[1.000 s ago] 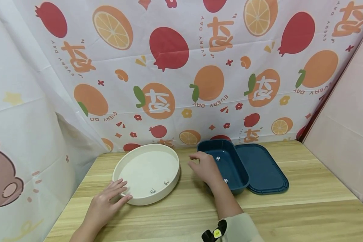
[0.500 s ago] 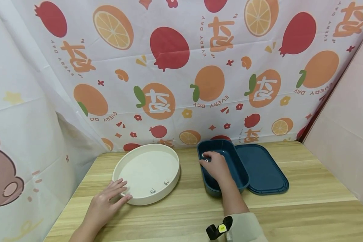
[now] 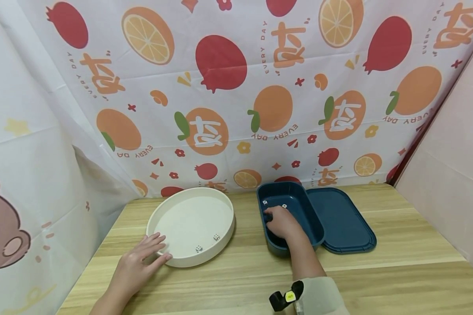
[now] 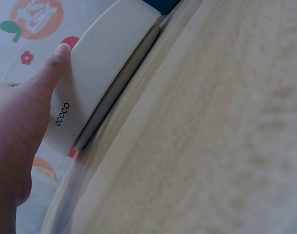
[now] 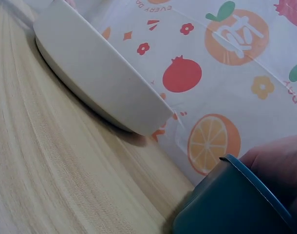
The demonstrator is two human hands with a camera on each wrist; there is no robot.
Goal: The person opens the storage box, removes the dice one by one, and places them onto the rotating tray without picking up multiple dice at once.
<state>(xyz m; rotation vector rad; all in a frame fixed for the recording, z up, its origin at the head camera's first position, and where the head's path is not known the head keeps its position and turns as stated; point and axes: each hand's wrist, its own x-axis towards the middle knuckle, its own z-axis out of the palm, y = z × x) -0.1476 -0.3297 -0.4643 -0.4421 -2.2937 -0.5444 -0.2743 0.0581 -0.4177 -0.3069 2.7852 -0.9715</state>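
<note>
My left hand [image 3: 135, 264] rests at the near left rim of a round cream tray [image 3: 195, 205], its fingers spread. In the left wrist view, the thumb [image 4: 61, 53] lies against the tray's outer wall. Inside the tray are two white dice, one die [image 3: 199, 248] near the front and another die [image 3: 217, 237] to its right. My right hand [image 3: 284, 225] reaches into a dark blue box [image 3: 319, 236] with fingers curled downward by its left wall. Whatever the fingertips touch is hidden. Beyond them lie a die [image 3: 265, 202] and another die [image 3: 284, 206].
A flat dark blue lid [image 3: 343, 221] lies right of the box, its edge against it. The wooden table [image 3: 398, 271] ends at a fruit-print cloth [image 3: 228, 109] behind. A pale panel [image 3: 449, 166] stands at the right, white cloth [image 3: 35, 144] at the left.
My right hand has moved from left of the box into it, then slightly lower, covering a die that showed by its fingertips half a second ago. The left hand and tray have stayed put.
</note>
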